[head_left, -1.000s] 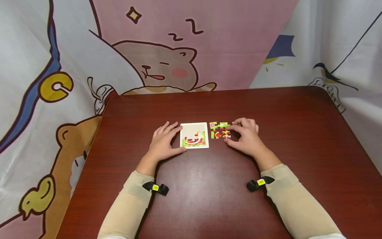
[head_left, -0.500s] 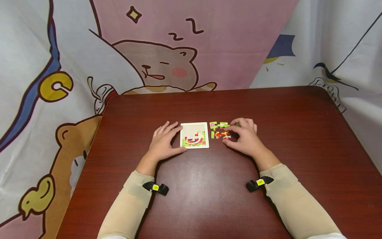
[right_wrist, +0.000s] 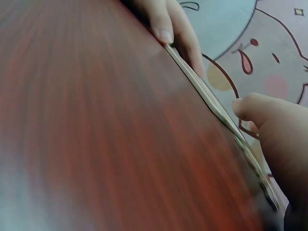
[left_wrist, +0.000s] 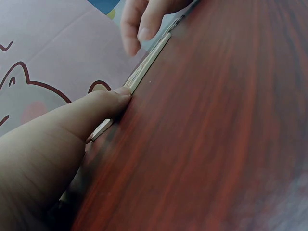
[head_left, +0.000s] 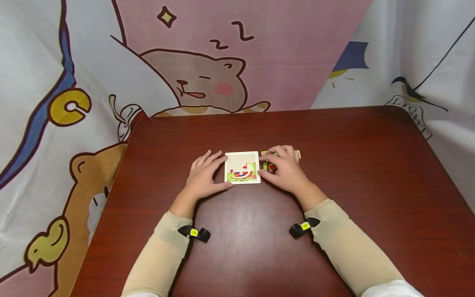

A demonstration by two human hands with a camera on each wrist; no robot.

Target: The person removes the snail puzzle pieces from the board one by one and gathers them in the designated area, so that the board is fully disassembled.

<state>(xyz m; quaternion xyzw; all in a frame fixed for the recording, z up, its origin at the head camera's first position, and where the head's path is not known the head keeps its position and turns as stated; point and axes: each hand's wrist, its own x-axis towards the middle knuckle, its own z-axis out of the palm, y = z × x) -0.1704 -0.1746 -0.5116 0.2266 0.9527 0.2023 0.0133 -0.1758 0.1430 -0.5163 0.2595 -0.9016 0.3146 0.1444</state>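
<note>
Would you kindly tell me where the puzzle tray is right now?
In the head view, the puzzle tray lies on the table between the left hand and the right hand.

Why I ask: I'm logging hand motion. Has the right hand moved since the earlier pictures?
Yes, leftward: in the head view, the right hand has come across to the right edge of the puzzle frame, which stayed put.

head: high, forward-down over worktop (head_left: 241, 247) | left wrist: low, close, tilted, forward | right wrist: likewise, mirrored | wrist views share: puzzle tray (head_left: 237, 160)
</note>
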